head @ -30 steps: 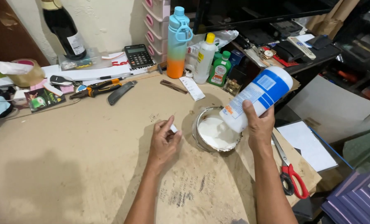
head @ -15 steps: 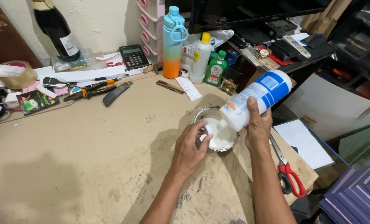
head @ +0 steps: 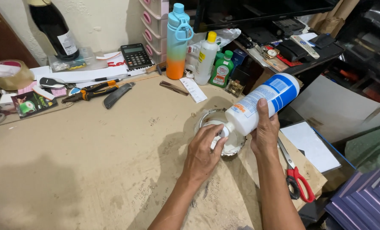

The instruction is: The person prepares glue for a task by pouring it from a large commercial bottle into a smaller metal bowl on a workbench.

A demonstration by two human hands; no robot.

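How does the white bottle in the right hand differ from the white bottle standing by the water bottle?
The held white bottle is tilted, nozzle down over the bowl, and has a blue label; the standing white bottle is upright, untouched and has a yellow cap. The right hand grips the first while the left hand is at its nozzle. Both are white plastic.

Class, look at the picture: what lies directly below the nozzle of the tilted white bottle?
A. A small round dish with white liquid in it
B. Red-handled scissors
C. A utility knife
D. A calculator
A: the right hand tilts the white bottle so its nozzle, pinched by the left hand, points into the dish.
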